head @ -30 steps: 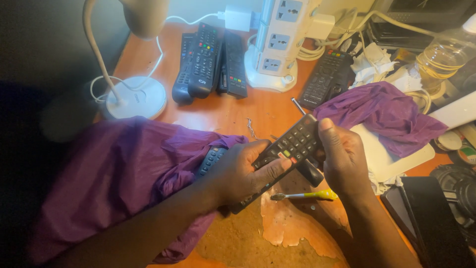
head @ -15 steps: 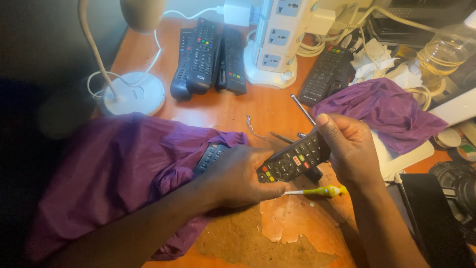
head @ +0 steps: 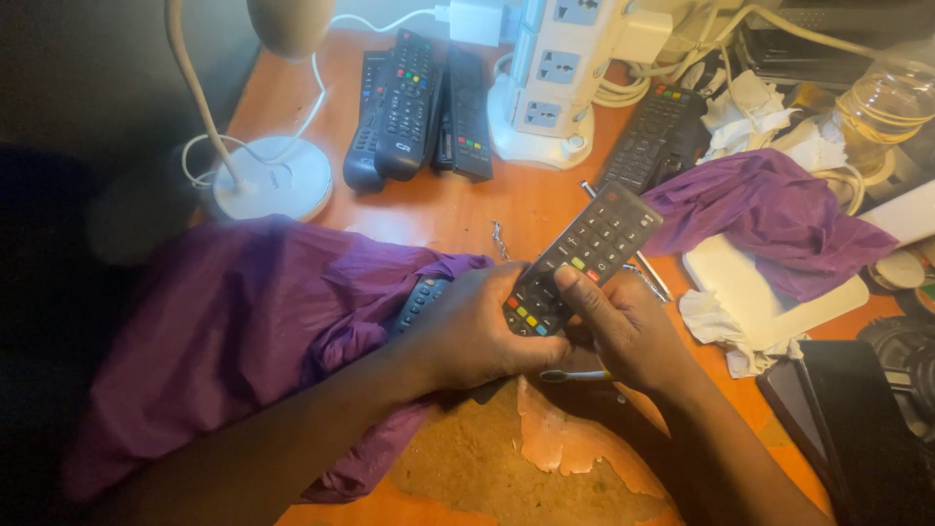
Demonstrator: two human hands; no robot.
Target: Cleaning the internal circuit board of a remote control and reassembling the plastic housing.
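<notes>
Cluttered orange desk (head: 458,209), peeling front; left hand (head: 477,331), right hand (head: 623,326) both gripping black remote (head: 582,255).

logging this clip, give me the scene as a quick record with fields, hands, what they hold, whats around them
left hand: left hand grips the lower end of the black remote
right hand: right hand holds the same remote, thumb on its buttons
remote pose: lifted off the desk, tilted, buttons up
under the hands: small tool with a pale handle, worn patch of the desk
beside left hand: purple bag with another remote poking out
far side: pile of remotes, white lamp base, white power strip tower
</notes>
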